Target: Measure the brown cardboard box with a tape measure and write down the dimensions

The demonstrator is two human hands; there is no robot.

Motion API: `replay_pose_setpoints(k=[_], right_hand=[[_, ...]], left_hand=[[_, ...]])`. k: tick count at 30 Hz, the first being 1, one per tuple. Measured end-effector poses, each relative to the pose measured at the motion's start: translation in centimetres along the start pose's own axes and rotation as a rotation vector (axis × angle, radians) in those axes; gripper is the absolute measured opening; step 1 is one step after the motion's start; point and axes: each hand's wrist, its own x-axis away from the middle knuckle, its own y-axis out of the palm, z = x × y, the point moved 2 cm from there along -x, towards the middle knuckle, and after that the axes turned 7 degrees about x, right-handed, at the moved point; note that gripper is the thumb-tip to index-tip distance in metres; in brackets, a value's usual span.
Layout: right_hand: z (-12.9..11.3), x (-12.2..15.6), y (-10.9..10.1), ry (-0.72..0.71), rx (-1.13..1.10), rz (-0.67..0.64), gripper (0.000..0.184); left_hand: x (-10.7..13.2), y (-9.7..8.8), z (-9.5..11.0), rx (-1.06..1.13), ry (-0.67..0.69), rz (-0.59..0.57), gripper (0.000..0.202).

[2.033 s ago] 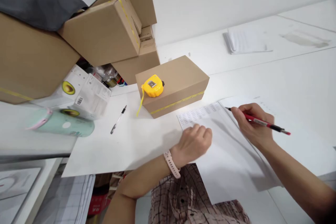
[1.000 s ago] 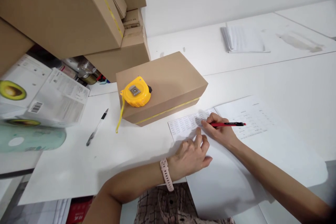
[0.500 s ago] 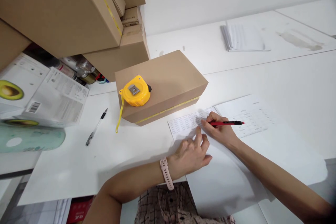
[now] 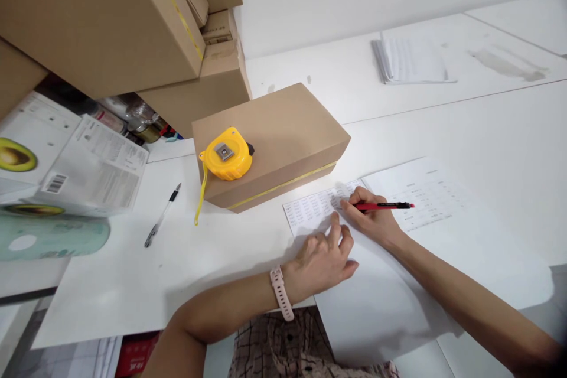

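Observation:
My right hand (image 4: 374, 217) is closed around a red and black pen (image 4: 383, 206), whose tip end rests at a sheet covered in rows of handwriting (image 4: 310, 208). On the lower part of that paper lies my left hand (image 4: 323, 260), fingers spread, the index finger stretched toward the written rows. A pink band (image 4: 281, 293) circles the left wrist. Under and beside the right hand is another printed sheet (image 4: 425, 189) with a table on it. Just beyond the papers sits a closed cardboard box (image 4: 283, 130), with a yellow tape measure (image 4: 228, 153) lying on its top.
A black-and-clear pen (image 4: 163, 215) lies on the white table (image 4: 119, 283). To the left are a carton with avocado pictures (image 4: 93, 159) and a green package (image 4: 57, 236). Large cardboard boxes (image 4: 110, 18) are stacked behind. A paper stack (image 4: 411, 59) lies at the back right.
The view has shifted very slightly. Both hands stay nearly in place, with only a tiny movement of the pen in my right hand.

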Motion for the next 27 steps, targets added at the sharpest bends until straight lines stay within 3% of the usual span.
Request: replay_pose_setpoints(k=[27], right_hand=[[-0.03,-0.14,-0.25,0.013,0.004,0.041,0.043]], left_hand=[[0.13,0.39,0.07,-0.023,-0.013,0.039,0.064]])
